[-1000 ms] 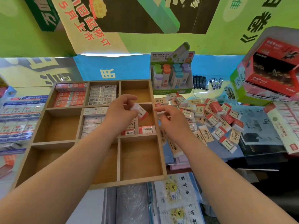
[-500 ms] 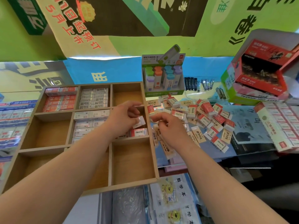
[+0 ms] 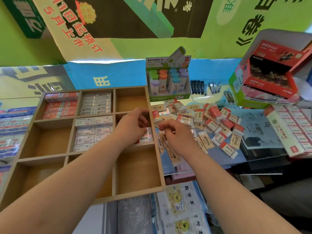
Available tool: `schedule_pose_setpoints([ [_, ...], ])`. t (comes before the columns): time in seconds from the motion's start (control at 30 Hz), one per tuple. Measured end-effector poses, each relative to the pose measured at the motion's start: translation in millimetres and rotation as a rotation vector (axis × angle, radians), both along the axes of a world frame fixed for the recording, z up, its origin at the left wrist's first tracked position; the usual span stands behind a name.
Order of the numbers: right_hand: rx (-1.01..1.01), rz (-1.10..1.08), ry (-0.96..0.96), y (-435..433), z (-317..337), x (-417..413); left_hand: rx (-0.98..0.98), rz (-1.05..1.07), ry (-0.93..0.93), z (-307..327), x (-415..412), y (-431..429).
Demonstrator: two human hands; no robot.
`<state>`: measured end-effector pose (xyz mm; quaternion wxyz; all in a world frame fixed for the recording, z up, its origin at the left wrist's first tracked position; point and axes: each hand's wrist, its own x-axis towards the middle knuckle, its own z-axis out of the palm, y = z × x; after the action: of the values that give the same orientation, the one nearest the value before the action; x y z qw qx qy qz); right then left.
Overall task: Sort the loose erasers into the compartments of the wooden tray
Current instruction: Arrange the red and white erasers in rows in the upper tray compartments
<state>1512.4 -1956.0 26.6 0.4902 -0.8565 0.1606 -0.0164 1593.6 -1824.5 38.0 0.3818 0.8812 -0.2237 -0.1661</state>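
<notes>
The wooden tray (image 3: pixel 158 166) has nine compartments. Red erasers (image 3: pixel 60 105) fill its far-left one, and white erasers fill the far-middle (image 3: pixel 97 103) and the centre (image 3: pixel 92 132) ones. My left hand (image 3: pixel 133 127) is down in the middle-right compartment and pinches a red-and-white eraser (image 3: pixel 148 131) just above a few others lying there. My right hand (image 3: pixel 177 135) curls its fingers onto the loose erasers (image 3: pixel 217 122) just outside the tray's right wall. Its grip is hidden.
A display box of coloured sharpeners (image 3: pixel 167 81) stands behind the pile, with nail clippers (image 3: pixel 214 86) to its right. A red and green box (image 3: pixel 268 76) and a long eraser carton (image 3: pixel 292 129) sit at the right. Booklets (image 3: pixel 185 208) lie in front of the tray.
My left hand has lowered its eraser from above the tray into the middle-right compartment. My right hand has stayed at the pile's left edge, its fingers curling further.
</notes>
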Motion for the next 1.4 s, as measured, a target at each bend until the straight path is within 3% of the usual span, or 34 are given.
schedule_pose_setpoints([
  [0.23, -0.017, 0.025, -0.005, 2.0, 1.5, -4.0, 0.236, 0.057, -0.285, 1.7, -2.9, 4.2],
  [0.47, -0.013, 0.009, 0.0, -0.2, -0.4, -5.8, 0.359, -0.027, -0.267, 5.1, 1.3, 15.2],
  [0.67, -0.038, 0.033, 0.002, 6.5, 1.1, -2.5, 0.601, -0.275, -0.362, 15.6, 16.1, 7.0],
  [0.73, -0.045, 0.025, 0.009, 6.4, 2.7, -0.7, 0.596, -0.302, -0.38, 15.0, 15.4, 5.9],
  [0.9, -0.013, 0.037, -0.014, 8.9, 6.1, 3.5, 0.416, -0.215, -0.162, 10.0, 12.3, 8.4],
  [1.23, -0.059, 0.099, -0.001, 18.9, 5.5, 14.9, 0.45, -0.358, -0.244, 13.9, 0.0, 26.7],
  [1.4, -0.058, 0.073, -0.019, 20.4, 0.1, 12.0, 0.443, -0.384, -0.128, 17.2, -4.0, 25.4],
])
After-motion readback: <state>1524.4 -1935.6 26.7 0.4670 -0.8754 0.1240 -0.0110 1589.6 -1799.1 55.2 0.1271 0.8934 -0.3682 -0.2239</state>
